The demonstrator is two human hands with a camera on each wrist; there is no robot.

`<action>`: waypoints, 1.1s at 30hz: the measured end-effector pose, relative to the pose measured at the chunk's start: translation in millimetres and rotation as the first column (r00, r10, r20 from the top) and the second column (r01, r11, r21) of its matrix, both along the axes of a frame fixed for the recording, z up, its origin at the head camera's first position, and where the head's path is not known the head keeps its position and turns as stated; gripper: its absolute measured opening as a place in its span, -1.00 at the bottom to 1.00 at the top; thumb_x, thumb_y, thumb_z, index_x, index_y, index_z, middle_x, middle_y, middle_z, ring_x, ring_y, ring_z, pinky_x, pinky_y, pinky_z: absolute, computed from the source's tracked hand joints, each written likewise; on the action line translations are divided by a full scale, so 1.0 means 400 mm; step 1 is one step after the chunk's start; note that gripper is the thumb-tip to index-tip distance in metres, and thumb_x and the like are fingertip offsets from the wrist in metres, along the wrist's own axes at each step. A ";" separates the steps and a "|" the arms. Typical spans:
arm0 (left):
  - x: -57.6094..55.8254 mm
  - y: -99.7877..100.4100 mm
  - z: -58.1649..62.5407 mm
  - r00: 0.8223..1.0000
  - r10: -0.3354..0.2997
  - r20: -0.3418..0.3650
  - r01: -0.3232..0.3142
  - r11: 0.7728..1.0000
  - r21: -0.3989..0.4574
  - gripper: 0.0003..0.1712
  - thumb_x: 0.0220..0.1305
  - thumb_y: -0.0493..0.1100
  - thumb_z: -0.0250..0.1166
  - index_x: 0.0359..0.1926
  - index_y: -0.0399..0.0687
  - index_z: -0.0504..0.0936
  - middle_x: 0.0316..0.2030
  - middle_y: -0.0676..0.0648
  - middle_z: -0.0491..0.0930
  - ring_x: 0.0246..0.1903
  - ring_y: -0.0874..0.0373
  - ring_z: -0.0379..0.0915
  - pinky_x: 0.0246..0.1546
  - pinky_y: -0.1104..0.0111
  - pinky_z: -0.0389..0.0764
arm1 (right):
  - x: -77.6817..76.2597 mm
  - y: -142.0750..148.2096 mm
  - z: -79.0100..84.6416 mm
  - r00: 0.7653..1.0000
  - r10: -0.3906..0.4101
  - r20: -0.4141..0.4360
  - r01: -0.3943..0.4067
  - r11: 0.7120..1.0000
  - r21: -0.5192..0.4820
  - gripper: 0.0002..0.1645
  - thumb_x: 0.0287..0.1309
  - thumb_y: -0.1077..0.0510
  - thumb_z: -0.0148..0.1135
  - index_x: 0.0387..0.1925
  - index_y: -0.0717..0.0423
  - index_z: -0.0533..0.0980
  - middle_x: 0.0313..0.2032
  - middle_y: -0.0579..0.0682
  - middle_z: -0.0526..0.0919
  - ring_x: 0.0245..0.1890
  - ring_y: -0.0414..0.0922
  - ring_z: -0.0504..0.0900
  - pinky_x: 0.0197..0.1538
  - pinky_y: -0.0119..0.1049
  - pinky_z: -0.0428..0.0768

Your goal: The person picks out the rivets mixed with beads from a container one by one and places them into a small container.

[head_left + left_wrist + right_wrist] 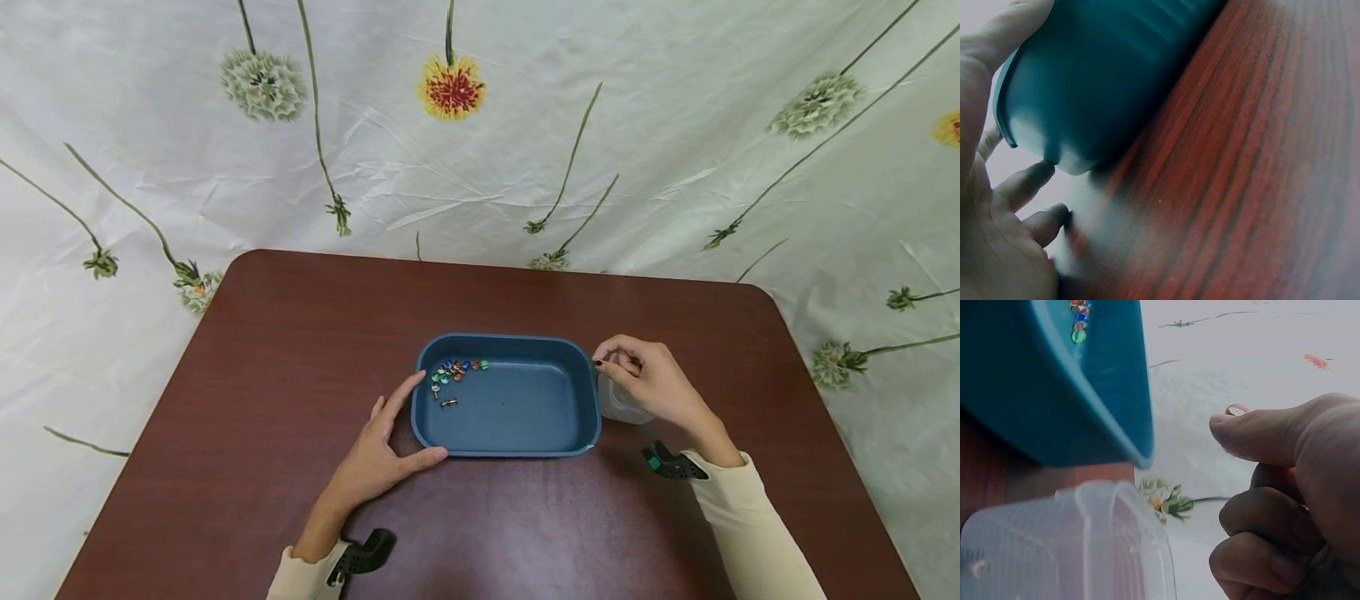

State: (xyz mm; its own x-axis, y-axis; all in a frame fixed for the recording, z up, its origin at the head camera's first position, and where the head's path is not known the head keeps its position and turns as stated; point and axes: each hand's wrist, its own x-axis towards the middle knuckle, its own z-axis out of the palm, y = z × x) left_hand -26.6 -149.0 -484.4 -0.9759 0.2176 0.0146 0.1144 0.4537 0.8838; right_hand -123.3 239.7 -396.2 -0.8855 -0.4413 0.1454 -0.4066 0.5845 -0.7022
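A blue rectangular tray (525, 412) holds several coloured glass marbles (444, 377) in its back left corner, with small brass-coloured pieces (448, 402) near them. My left hand (371, 462) spreads around the tray's front left corner, index finger at the left rim and thumb at the front rim. Just past the right end, above a clear plastic box (622, 408), my right hand (660, 383) pinches something small between thumb and index finger. Only a coppery curved edge (1237, 409) shows behind the thumb; cannot tell its kind. The other right fingers curl inward.
The tray and box stand on a dark red-brown wooden table (315, 333). Behind the table hangs a white cloth (465, 167) printed with flowers. A small gold-coloured spot (979, 567) shows through the box wall in the right wrist view.
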 end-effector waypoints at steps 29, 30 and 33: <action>-0.001 -0.004 -0.007 1.000 -0.011 -0.005 0.011 1.000 0.005 0.18 0.08 0.14 0.53 0.59 0.38 -0.01 0.55 0.09 0.05 0.54 -0.10 -0.03 0.52 -0.21 -0.33 | 0.034 0.088 -0.028 0.994 -0.105 -0.023 0.106 0.992 0.071 -0.81 0.20 0.37 0.34 -0.21 0.06 0.64 -0.64 -0.23 0.18 -0.64 -0.32 0.19 -0.59 -0.41 0.25; -0.001 -0.004 -0.007 1.000 -0.011 -0.007 0.011 1.000 0.006 0.18 0.08 0.14 0.53 0.59 0.38 -0.01 0.55 0.09 0.05 0.54 -0.10 -0.03 0.52 -0.21 -0.33 | 0.035 0.090 -0.028 0.994 -0.108 -0.025 0.110 0.991 0.075 -0.82 0.20 0.37 0.34 -0.21 0.07 0.64 -0.64 -0.23 0.17 -0.64 -0.32 0.19 -0.60 -0.41 0.25; -0.001 -0.005 -0.006 1.000 -0.008 -0.007 0.008 1.000 0.005 0.18 0.08 0.14 0.53 0.58 0.38 0.00 0.55 0.09 0.05 0.54 -0.10 -0.03 0.52 -0.21 -0.32 | 0.035 0.096 -0.028 0.993 -0.118 -0.022 0.120 0.989 0.086 -0.83 0.20 0.37 0.35 -0.20 0.10 0.64 -0.65 -0.22 0.17 -0.65 -0.31 0.19 -0.60 -0.41 0.24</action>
